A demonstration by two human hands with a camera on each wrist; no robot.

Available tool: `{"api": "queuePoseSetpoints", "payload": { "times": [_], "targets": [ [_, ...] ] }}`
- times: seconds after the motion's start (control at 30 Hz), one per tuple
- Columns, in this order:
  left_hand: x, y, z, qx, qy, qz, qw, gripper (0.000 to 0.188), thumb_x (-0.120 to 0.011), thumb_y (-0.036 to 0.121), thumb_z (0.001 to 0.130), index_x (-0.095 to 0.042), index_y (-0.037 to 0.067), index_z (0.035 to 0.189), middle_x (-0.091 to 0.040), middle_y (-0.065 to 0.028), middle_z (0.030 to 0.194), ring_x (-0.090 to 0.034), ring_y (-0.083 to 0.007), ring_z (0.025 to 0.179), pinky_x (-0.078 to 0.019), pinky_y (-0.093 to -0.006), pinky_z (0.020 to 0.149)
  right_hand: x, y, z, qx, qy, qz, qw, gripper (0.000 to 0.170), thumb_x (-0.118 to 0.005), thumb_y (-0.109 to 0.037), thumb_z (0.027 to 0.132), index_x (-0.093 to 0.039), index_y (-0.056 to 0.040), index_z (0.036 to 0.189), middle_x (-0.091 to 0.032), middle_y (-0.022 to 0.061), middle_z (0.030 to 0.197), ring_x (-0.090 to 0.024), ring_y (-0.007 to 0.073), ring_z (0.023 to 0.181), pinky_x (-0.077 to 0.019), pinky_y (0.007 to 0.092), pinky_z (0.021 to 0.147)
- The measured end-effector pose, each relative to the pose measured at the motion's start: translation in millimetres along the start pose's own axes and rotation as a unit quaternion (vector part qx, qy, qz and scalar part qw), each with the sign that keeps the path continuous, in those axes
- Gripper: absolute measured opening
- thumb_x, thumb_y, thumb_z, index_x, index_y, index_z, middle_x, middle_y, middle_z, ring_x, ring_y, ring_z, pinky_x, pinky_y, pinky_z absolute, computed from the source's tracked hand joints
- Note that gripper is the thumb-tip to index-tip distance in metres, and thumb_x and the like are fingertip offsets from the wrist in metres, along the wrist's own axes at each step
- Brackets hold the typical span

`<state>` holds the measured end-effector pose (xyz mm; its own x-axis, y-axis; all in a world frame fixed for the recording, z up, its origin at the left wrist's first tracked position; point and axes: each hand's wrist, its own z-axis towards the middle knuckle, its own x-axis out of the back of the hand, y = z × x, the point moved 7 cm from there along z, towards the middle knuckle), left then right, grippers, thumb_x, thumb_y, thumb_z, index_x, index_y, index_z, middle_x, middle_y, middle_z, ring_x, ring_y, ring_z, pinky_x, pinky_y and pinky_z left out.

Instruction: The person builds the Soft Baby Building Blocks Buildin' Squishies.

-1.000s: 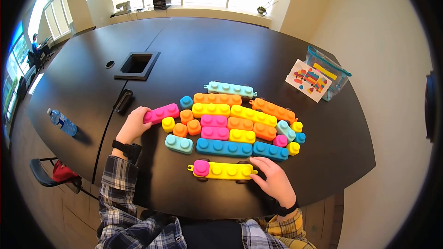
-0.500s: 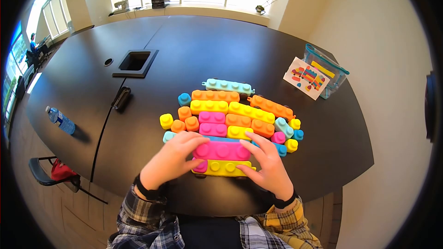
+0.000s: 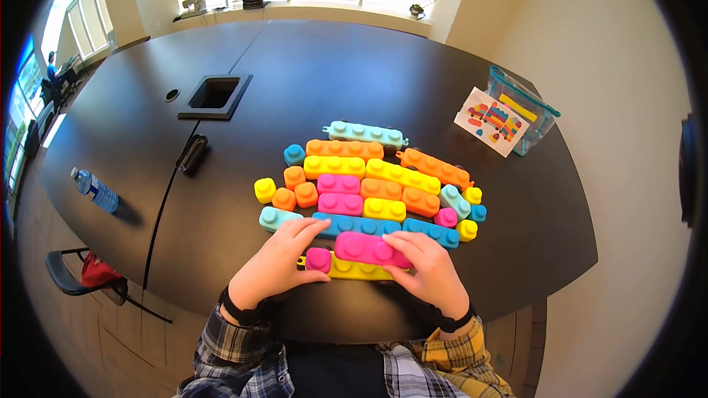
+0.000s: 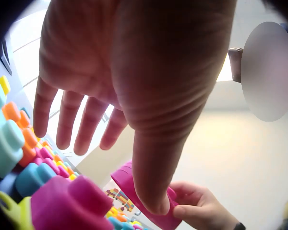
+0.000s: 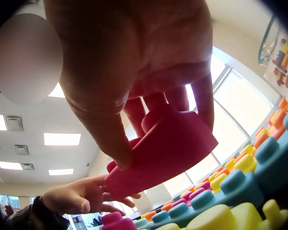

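The long pink block point(image 3: 361, 249) is held above the yellow wheeled base point(image 3: 359, 271), its line set askew to the base, and in the right wrist view a gap is seen beneath it. It is gripped at its right end by the right hand point(image 3: 434, 271), whose thumb and fingers are clamped on opposite sides. The left hand point(image 3: 274, 269) is held at the left end of the base, its fingers straight and spread, with nothing gripped; whether the small pink block point(image 3: 318, 259) seated on that end is touched by the thumb cannot be told. Since the long block is supported at one end only, it could be twisted or tipped if it were pressed down, so that the studs of the base are missed. If it were brought too far left, the small pink block could be struck, and the base could be rolled on its wheels by an uneven push. Just beyond the base, a long blue block point(image 3: 358, 226) and a shorter blue block point(image 3: 431, 234) are laid end to end on the worktop point(image 3: 295, 88); far beyond it to the right, a picture card point(image 3: 493, 121) is propped against a clear pouch point(image 3: 542, 129).
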<state>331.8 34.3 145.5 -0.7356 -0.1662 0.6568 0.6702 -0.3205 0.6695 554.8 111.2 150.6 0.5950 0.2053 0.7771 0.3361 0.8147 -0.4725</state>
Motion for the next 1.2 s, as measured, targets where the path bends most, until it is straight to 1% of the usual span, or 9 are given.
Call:
{"api": "queuePoseSetpoints", "payload": {
  "times": [0.07,0.17,0.2,0.43,0.6,0.77,1.0,1.1,1.2],
  "targets": [
    [-10.8,-16.4,-13.1,0.034,-0.060,0.029,0.997,0.057,-0.088,0.012,0.080,-0.067,0.007,0.133,-0.067,-0.0140,0.126,-0.064,-0.0347,0.118,-0.0543,-0.0403,0.100,-7.3,2.0,-5.9,-0.008,-0.021,0.020,1.000,0.050,-0.085,-0.013,0.082,-0.069,-0.0049,0.130,-0.071,0.0135,0.122,-0.069,0.0335,0.109,-0.0570,0.0420,0.094],
    [-21.8,-26.0,-19.5,0.069,-0.073,-0.009,0.995,0.050,-0.089,0.012,0.080,-0.069,0.007,0.126,-0.070,-0.0121,0.115,-0.068,-0.0330,0.108,-0.0564,-0.0400,0.094,-17.8,4.6,-11.3,-0.023,-0.050,0.042,0.998,0.048,-0.086,-0.015,0.084,-0.071,-0.0052,0.128,-0.072,0.0140,0.121,-0.070,0.0332,0.110,-0.0581,0.0397,0.095],
    [-19.5,-21.1,-17.9,0.049,-0.041,-0.006,0.998,0.043,-0.088,0.012,0.081,-0.070,0.007,0.119,-0.070,-0.0104,0.107,-0.070,-0.0319,0.099,-0.0575,-0.0398,0.089,-19.7,5.1,-11.3,-0.028,-0.056,0.044,0.997,0.047,-0.086,-0.014,0.084,-0.071,-0.0061,0.129,-0.072,0.0135,0.121,-0.070,0.0330,0.110,-0.0581,0.0398,0.095],
    [-21.0,-23.3,-19.8,0.059,-0.028,-0.013,0.998,0.040,-0.087,0.010,0.082,-0.071,0.007,0.118,-0.070,-0.0102,0.110,-0.070,-0.0306,0.100,-0.0590,-0.0387,0.088,-32.8,10.8,-13.6,-0.024,-0.066,0.069,0.995,0.046,-0.081,-0.012,0.086,-0.070,-0.0104,0.131,-0.070,0.0111,0.121,-0.069,0.0321,0.107,-0.0574,0.0406,0.092],
    [-22.6,-26.6,-20.3,0.080,-0.026,-0.025,0.996,0.042,-0.087,0.007,0.082,-0.071,0.006,0.121,-0.070,-0.0096,0.114,-0.071,-0.0268,0.104,-0.0640,-0.0362,0.087,-34.8,8.5,-13.3,-0.037,-0.068,0.058,0.995,0.047,-0.081,-0.012,0.086,-0.070,-0.0114,0.132,-0.070,0.0103,0.121,-0.069,0.0318,0.108,-0.0572,0.0406,0.093],
    [-22.8,-28.4,-20.2,0.091,-0.031,-0.032,0.995,0.041,-0.087,0.008,0.082,-0.071,0.006,0.120,-0.071,-0.0095,0.114,-0.071,-0.0270,0.104,-0.0638,-0.0362,0.087,-33.7,11.8,-16.6,-0.043,-0.058,0.068,0.995,0.048,-0.081,-0.014,0.087,-0.070,-0.0111,0.134,-0.070,0.0104,0.123,-0.068,0.0315,0.109,-0.0568,0.0409,0.094],
    [-25.5,-29.3,-19.7,0.099,-0.029,-0.042,0.994,0.040,-0.087,0.010,0.081,-0.068,0.006,0.116,-0.071,-0.0112,0.109,-0.070,-0.0339,0.101,-0.0575,-0.0406,0.090,-23.0,26.6,-31.2,-0.103,-0.054,0.078,0.990,0.049,-0.080,-0.022,0.092,-0.067,-0.0079,0.137,-0.070,0.0153,0.128,-0.066,0.0360,0.117,-0.0551,0.0421,0.099],
    [-31.1,-29.3,-20.3,0.093,-0.041,-0.016,0.995,0.041,-0.087,0.010,0.083,-0.066,0.004,0.118,-0.072,-0.0116,0.110,-0.072,-0.0290,0.103,-0.0599,-0.0380,0.089,-22.9,31.0,-34.3,-0.119,-0.045,0.077,0.989,0.049,-0.080,-0.023,0.092,-0.067,-0.0066,0.137,-0.070,0.0169,0.127,-0.066,0.0370,0.118,-0.0547,0.0423,0.100],
    [-30.2,-27.3,-20.6,0.083,-0.029,-0.005,0.996,0.041,-0.086,0.010,0.083,-0.066,0.004,0.118,-0.072,-0.0121,0.109,-0.071,-0.0311,0.103,-0.0588,-0.0387,0.090,-23.8,30.8,-34.7,-0.119,-0.043,0.080,0.989,0.050,-0.080,-0.023,0.092,-0.067,-0.0059,0.137,-0.070,0.0176,0.127,-0.066,0.0372,0.117,-0.0545,0.0422,0.101]
  ]
}}
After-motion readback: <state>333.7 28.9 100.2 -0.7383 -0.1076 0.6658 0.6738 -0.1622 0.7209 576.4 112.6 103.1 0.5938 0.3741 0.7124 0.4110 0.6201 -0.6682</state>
